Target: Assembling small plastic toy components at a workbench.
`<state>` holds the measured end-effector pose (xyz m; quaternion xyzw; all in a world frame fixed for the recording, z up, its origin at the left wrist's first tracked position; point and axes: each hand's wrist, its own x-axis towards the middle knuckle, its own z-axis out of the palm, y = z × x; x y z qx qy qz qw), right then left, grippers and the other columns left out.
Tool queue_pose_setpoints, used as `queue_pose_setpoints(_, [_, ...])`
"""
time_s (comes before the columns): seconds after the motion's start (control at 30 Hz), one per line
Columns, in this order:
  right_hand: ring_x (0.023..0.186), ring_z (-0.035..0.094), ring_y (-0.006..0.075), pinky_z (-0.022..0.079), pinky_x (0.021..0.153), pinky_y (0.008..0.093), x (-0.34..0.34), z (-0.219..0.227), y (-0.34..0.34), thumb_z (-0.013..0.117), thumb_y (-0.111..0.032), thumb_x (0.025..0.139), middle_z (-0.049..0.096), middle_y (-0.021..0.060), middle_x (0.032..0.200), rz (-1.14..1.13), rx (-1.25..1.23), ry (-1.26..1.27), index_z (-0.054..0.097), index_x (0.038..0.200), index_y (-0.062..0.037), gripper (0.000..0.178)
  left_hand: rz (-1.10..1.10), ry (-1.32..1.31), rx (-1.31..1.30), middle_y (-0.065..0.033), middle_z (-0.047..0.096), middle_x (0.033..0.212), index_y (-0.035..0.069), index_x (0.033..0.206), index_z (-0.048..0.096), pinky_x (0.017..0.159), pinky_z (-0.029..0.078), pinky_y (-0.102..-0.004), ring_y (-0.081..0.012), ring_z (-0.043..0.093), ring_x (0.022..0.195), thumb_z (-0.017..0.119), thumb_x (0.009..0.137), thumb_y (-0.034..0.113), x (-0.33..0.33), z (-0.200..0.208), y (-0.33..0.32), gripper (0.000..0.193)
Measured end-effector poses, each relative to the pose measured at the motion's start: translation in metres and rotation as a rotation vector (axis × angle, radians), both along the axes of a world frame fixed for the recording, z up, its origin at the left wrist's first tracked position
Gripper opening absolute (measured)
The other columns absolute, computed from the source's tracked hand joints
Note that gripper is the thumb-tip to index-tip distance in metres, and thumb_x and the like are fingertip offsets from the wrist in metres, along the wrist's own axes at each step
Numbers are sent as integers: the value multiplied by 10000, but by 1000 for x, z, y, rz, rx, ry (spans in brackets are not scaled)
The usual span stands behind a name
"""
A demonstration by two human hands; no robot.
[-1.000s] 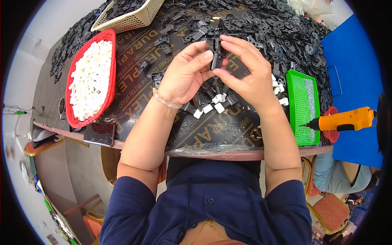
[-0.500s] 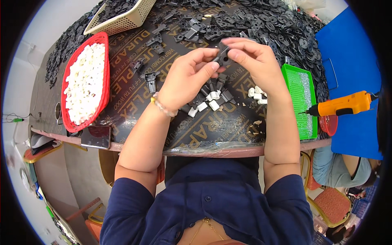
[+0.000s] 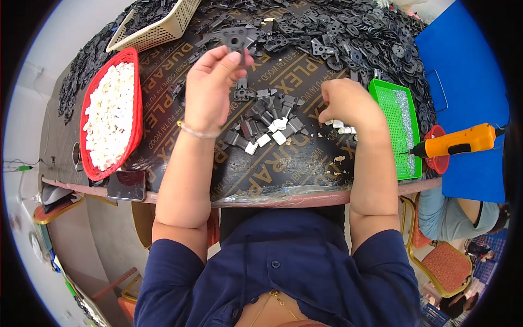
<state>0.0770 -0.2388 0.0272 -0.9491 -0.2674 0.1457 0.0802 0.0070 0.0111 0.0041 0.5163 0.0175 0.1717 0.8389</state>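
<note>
While the left hand (image 3: 208,90) is up over the far middle of the desk (image 3: 234,182), its grip is narrow, thumb and fingers pinching a black bracket (image 3: 235,39). Bracket is off the desk, flat holed face showing, slightly blurred, with the heap of black parts (image 3: 370,41) behind it. Beaded bracelet (image 3: 199,133) on that wrist. Right hand (image 3: 351,103) is low on the right, fingers curled down, just beside some loose white pieces (image 3: 347,131); the hand partly covers them. Cannot tell if its grip has a piece or touches one.

Between the hands and nearer the body: cluster of black parts with white tips (image 3: 272,117), lying at mixed angles on the desk. Left side: red basket (image 3: 136,103) full of white pieces, phone (image 3: 126,186) at the desk's near edge, cream basket (image 3: 150,37) with black parts at the far left. Right side: green tray (image 3: 388,128) holding a strip of small silvery bits (image 3: 405,117), orange power driver (image 3: 460,141) with its tip over the tray, red bowl (image 3: 437,165) below the driver, blue panel (image 3: 463,71) beyond. Another person (image 3: 463,231) in grey-blue, partly hidden, lower right, near a red-padded chair (image 3: 448,267).
</note>
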Motion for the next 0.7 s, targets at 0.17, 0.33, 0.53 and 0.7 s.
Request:
queue_pose_setpoints(0.17, [870,687,372,543,785,441,17,-32,0,800,-56,659,709,195,895,92,-168,-58,681,874,5,253,5,-45,-271,-94,704,987,63,1105,608,799,521,-305,-213,683,956,699,888,0,10,-15,28,244])
queue_pose_setpoints(0.33, [876,684,368,540,781,430,16,-17,-2,802,-22,639,705,192,871,23,52,-86,680,870,1,262,-5,-20,-185,-165,665,1070,23,1386,379,803,554,-336,-281,679,974,664,890,-33,5,-1,11,575])
queue_pose_setpoints(0.53, [893,682,354,534,763,431,13,-18,-1,825,-33,608,703,182,868,16,-190,-36,675,885,-13,315,-33,1,-182,-147,677,1042,31,1306,427,744,549,-303,-242,690,935,688,882,-24,4,-3,9,501])
queue_pose_setpoints(0.7, [881,696,294,543,768,381,24,-25,0,745,-12,738,716,146,919,66,34,-102,700,972,-43,240,-54,9,-173,-121,693,994,42,1263,436,706,531,-281,-204,692,876,723,858,-29,7,-11,12,500])
